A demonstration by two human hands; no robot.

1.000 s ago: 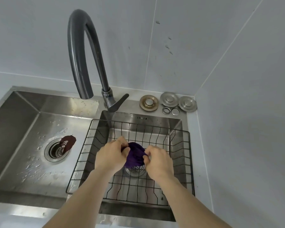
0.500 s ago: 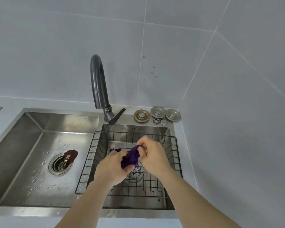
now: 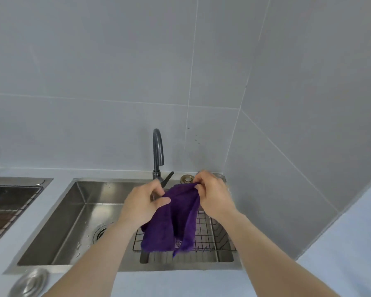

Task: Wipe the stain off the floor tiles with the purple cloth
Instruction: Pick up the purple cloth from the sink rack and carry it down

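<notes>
The purple cloth hangs unfolded above the right basin of the steel sink. My left hand pinches its upper left edge. My right hand grips the upper right corner, slightly higher. The cloth's lower edge dangles over the wire rack. No floor tiles or stain are in view.
A dark curved faucet rises behind the sink, its lever just behind my left hand. A brass drain cover lies on the back ledge. A round metal lid sits on the counter at lower left. A second basin lies far left.
The cloth was bunched up low in the rack basin. Both hands have lifted it and spread it open. The camera has tilted up and back, showing more wall.
</notes>
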